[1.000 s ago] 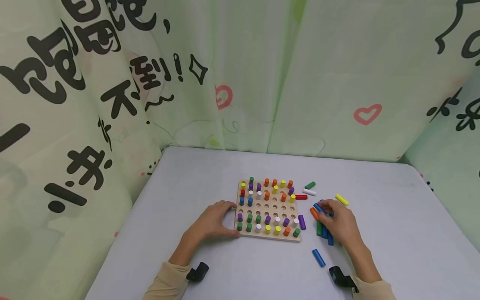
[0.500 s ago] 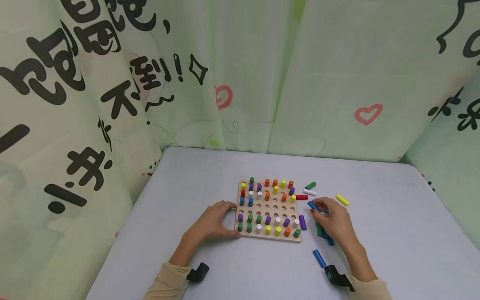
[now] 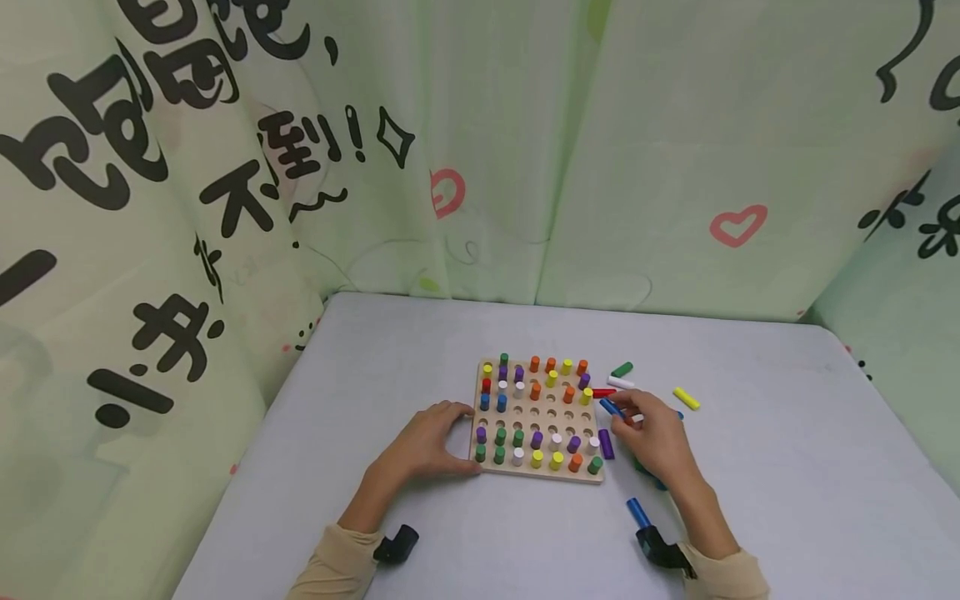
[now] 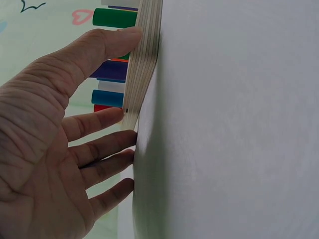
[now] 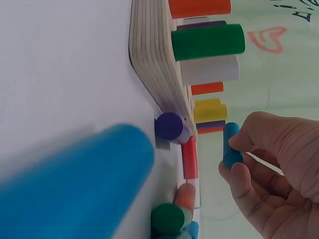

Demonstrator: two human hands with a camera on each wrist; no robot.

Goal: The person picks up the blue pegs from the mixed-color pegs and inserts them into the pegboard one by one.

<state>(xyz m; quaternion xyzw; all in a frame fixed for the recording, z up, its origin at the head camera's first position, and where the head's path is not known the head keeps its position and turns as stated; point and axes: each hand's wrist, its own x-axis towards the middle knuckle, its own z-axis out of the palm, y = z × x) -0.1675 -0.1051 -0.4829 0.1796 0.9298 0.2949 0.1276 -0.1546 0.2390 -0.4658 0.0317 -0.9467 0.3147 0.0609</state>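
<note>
A wooden pegboard (image 3: 540,477) lies on the table, with rows of coloured pegs standing along its far, left and near parts. My left hand (image 3: 423,442) rests against its left side. In the left wrist view the thumb (image 4: 122,42) touches the board's edge, while the other fingers reach out fairly straight. A blue peg (image 5: 231,144) is pinched between thumb and fingers of my right hand (image 3: 660,433), near the board's right edge. That peg tilts in the head view, above a purple peg (image 3: 606,444) lying beside the board.
Loose pegs lie right of the board: green (image 3: 622,369), white (image 3: 620,382), red (image 3: 603,392) and yellow (image 3: 686,398). More are partly hidden under my right hand. A blue peg (image 3: 637,511) lies nearer, by the wrist camera. A patterned curtain (image 3: 487,150) hangs behind the table.
My right hand has lifted away from the loose pegs and moved left toward the board with a blue peg pinched. The left hand has stayed at the board's side.
</note>
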